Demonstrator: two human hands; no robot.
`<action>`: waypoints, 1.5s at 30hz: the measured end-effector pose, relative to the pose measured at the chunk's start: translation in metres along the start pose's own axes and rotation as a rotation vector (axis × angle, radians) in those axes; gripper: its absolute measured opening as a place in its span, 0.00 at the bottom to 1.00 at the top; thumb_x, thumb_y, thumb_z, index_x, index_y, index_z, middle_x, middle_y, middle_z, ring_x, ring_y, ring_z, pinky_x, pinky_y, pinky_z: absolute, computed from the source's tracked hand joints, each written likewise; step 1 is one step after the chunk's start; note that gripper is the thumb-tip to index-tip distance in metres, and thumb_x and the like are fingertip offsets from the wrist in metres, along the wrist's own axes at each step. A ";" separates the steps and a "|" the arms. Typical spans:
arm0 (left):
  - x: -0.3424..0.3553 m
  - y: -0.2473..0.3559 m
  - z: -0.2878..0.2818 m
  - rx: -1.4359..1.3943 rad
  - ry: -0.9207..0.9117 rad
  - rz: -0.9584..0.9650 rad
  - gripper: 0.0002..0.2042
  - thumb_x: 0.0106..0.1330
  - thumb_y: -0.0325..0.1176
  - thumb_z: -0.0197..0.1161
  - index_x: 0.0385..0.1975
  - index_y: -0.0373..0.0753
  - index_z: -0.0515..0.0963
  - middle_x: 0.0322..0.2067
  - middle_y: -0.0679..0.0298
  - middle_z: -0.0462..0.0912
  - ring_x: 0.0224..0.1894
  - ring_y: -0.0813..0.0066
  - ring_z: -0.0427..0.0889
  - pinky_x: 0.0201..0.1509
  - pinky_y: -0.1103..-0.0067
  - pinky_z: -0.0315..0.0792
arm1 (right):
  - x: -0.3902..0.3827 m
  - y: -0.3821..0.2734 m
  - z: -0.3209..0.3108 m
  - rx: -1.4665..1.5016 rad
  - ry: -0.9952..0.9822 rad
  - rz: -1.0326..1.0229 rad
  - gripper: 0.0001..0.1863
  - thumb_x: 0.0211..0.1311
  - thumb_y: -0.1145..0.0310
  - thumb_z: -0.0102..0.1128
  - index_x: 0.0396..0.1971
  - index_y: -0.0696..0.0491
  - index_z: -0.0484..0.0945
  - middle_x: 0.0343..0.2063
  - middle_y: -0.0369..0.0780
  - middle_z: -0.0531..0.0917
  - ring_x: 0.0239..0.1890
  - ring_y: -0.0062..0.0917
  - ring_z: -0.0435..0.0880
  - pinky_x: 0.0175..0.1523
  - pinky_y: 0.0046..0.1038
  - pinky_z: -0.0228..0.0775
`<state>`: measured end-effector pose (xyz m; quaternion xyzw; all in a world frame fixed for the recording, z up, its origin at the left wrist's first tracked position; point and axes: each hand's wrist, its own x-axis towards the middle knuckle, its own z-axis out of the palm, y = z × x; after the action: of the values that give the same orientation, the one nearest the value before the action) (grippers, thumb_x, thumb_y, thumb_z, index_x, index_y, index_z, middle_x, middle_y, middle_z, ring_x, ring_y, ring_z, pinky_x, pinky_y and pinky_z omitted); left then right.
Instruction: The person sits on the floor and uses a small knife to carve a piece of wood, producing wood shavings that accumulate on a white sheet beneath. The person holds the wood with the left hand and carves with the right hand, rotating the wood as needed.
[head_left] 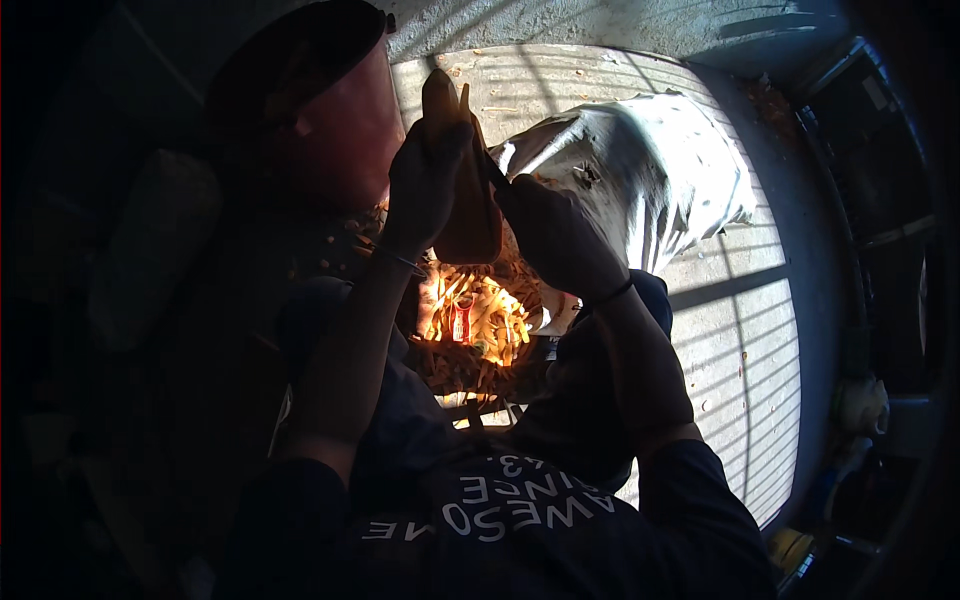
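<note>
My left hand [428, 185] is closed around a long tan-orange piece [470, 228], shaped somewhat like a shoe sole and held upright. A thin strip stands apart from its upper right edge. My right hand [558, 232] grips a knife [494, 172], whose dark blade meets the right edge of the piece. The handle is mostly covered by my fingers. Below both hands, between my knees, lies a heap of curled yellow-orange shavings [490, 315], brightly lit in the middle. A small red-and-white packet [461, 321] rests among them.
A large reddish bin [350, 135] stands at the upper left, beside my left hand. To the right, a crumpled white sack [690, 165] lies on the pale floor [745, 350], which has striped shadows. Dark shelving [885, 190] lines the right side. Deep shadow hides much of the left.
</note>
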<state>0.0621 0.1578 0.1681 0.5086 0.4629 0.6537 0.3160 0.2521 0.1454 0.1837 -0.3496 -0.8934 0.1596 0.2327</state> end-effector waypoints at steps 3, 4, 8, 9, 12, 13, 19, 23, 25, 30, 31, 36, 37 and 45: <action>0.000 -0.004 -0.001 0.007 -0.006 0.049 0.13 0.72 0.40 0.64 0.43 0.35 0.79 0.32 0.67 0.81 0.35 0.84 0.75 0.39 0.80 0.72 | 0.002 0.001 0.000 -0.034 0.033 -0.094 0.08 0.71 0.72 0.51 0.43 0.58 0.77 0.33 0.49 0.79 0.38 0.47 0.81 0.41 0.42 0.71; -0.001 -0.004 -0.002 0.011 -0.002 0.048 0.13 0.72 0.40 0.64 0.43 0.35 0.79 0.32 0.67 0.81 0.35 0.84 0.75 0.39 0.80 0.72 | 0.003 -0.002 -0.002 0.011 0.014 -0.048 0.08 0.71 0.72 0.51 0.43 0.58 0.77 0.32 0.49 0.79 0.38 0.47 0.81 0.41 0.42 0.71; -0.002 -0.005 -0.003 0.046 -0.016 0.058 0.13 0.72 0.39 0.64 0.42 0.35 0.79 0.31 0.68 0.80 0.34 0.84 0.75 0.38 0.80 0.71 | 0.002 0.000 -0.002 0.030 -0.045 0.006 0.09 0.70 0.72 0.52 0.44 0.59 0.77 0.33 0.49 0.79 0.38 0.47 0.81 0.43 0.41 0.72; -0.002 -0.005 -0.002 0.037 -0.015 0.064 0.13 0.72 0.39 0.65 0.42 0.35 0.79 0.31 0.68 0.80 0.33 0.85 0.75 0.38 0.80 0.71 | 0.000 0.004 0.000 0.029 -0.044 0.006 0.09 0.70 0.72 0.52 0.44 0.59 0.77 0.33 0.49 0.79 0.38 0.47 0.81 0.43 0.41 0.72; -0.003 -0.002 0.000 0.051 0.006 0.067 0.13 0.72 0.40 0.65 0.42 0.35 0.79 0.31 0.69 0.79 0.33 0.85 0.74 0.37 0.81 0.71 | -0.003 0.009 0.004 -0.054 0.040 -0.184 0.13 0.60 0.76 0.52 0.45 0.60 0.75 0.34 0.47 0.77 0.33 0.42 0.82 0.38 0.40 0.76; -0.004 -0.003 0.000 0.051 0.004 0.067 0.13 0.72 0.40 0.65 0.42 0.35 0.79 0.31 0.69 0.79 0.33 0.85 0.74 0.37 0.81 0.71 | -0.003 0.006 0.003 0.006 0.004 -0.101 0.10 0.66 0.73 0.53 0.44 0.59 0.76 0.35 0.48 0.79 0.36 0.44 0.82 0.41 0.40 0.74; -0.004 -0.004 0.001 0.019 0.004 0.069 0.13 0.72 0.40 0.64 0.43 0.35 0.78 0.31 0.70 0.79 0.33 0.86 0.73 0.37 0.82 0.70 | -0.001 0.000 -0.001 0.059 -0.072 0.035 0.10 0.71 0.70 0.52 0.45 0.59 0.77 0.37 0.49 0.81 0.41 0.46 0.81 0.45 0.41 0.73; -0.004 -0.004 0.000 0.022 0.016 0.101 0.13 0.72 0.40 0.64 0.43 0.35 0.78 0.32 0.69 0.79 0.34 0.86 0.74 0.38 0.81 0.71 | -0.001 0.004 0.001 0.038 -0.069 -0.023 0.11 0.70 0.72 0.51 0.47 0.59 0.77 0.38 0.49 0.80 0.41 0.45 0.81 0.45 0.41 0.73; -0.004 -0.004 0.000 0.015 0.016 0.110 0.13 0.72 0.40 0.64 0.43 0.35 0.78 0.32 0.69 0.79 0.35 0.86 0.74 0.39 0.81 0.71 | -0.003 0.010 0.003 -0.009 -0.068 -0.076 0.11 0.70 0.73 0.51 0.48 0.59 0.77 0.39 0.48 0.80 0.41 0.45 0.81 0.46 0.41 0.73; -0.006 -0.003 -0.002 0.023 0.019 0.082 0.13 0.72 0.40 0.65 0.42 0.35 0.78 0.32 0.68 0.79 0.35 0.84 0.74 0.40 0.80 0.71 | -0.002 0.009 0.001 -0.013 -0.101 -0.110 0.14 0.67 0.75 0.52 0.50 0.59 0.77 0.39 0.47 0.81 0.41 0.44 0.82 0.46 0.40 0.74; -0.005 -0.004 -0.003 0.024 0.021 0.083 0.13 0.72 0.40 0.65 0.42 0.35 0.78 0.32 0.68 0.79 0.35 0.84 0.74 0.40 0.80 0.71 | -0.002 0.009 0.001 -0.015 -0.089 -0.112 0.15 0.67 0.76 0.52 0.51 0.59 0.77 0.39 0.47 0.81 0.41 0.43 0.82 0.46 0.39 0.74; 0.003 0.000 -0.012 0.066 0.054 0.157 0.13 0.72 0.41 0.65 0.40 0.35 0.77 0.30 0.67 0.79 0.34 0.84 0.74 0.39 0.79 0.71 | -0.004 0.006 0.006 -0.020 -0.141 -0.090 0.18 0.64 0.77 0.53 0.54 0.59 0.77 0.40 0.47 0.81 0.41 0.44 0.82 0.46 0.38 0.75; 0.005 0.000 -0.013 0.066 0.057 0.156 0.13 0.72 0.41 0.65 0.40 0.35 0.77 0.30 0.67 0.79 0.34 0.84 0.74 0.39 0.79 0.71 | -0.004 0.005 0.006 -0.007 -0.156 -0.075 0.18 0.64 0.77 0.53 0.54 0.59 0.76 0.40 0.48 0.81 0.41 0.44 0.82 0.46 0.38 0.75; 0.007 0.008 -0.018 0.057 0.050 0.202 0.12 0.71 0.40 0.65 0.40 0.36 0.77 0.31 0.67 0.80 0.34 0.83 0.76 0.40 0.79 0.72 | 0.001 -0.003 0.001 -0.025 -0.125 -0.190 0.19 0.62 0.77 0.54 0.54 0.61 0.76 0.42 0.49 0.81 0.42 0.44 0.82 0.47 0.39 0.74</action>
<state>0.0430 0.1554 0.1768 0.5450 0.4354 0.6812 0.2221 0.2493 0.1442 0.1848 -0.2557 -0.9372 0.1471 0.1864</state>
